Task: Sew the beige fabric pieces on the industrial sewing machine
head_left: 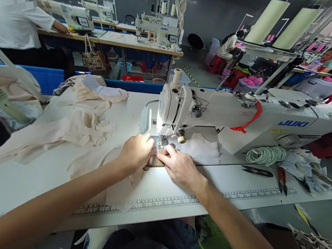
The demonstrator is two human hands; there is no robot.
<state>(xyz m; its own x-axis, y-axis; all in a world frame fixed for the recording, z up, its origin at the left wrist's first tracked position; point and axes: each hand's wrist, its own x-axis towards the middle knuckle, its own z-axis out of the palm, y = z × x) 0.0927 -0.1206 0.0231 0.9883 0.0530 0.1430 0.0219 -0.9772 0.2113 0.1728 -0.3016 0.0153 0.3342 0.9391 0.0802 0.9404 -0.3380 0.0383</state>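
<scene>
Two hands are at the needle of the sewing machine (pixel 235 117), so finger placement matters most. Your left hand (pixel 138 152) is curled just to the left of the needle area, over the pale cloth (pixel 135 178); whether its fingers grip the cloth or only press on it, you can't tell from this angle. Your right hand (pixel 181 166) sits just in front of the needle area, thumb and forefinger drawn close together, but what lies between them is too small to make out.

That cloth spreads from under your left hand and forearm across the table (pixel 155 211); another white piece (pixel 200 146) lies to the right of the needle. To guide well, leave a safe gap between fingertips and needle, lay the edges flat, and steer lightly rather than tug, since such thin cloth would likely pucker or stretch. Smooth any fold beneath your left wrist so nothing drags. The black snips (pixel 258 170) lie apart from the right hand, clear of the needle.
</scene>
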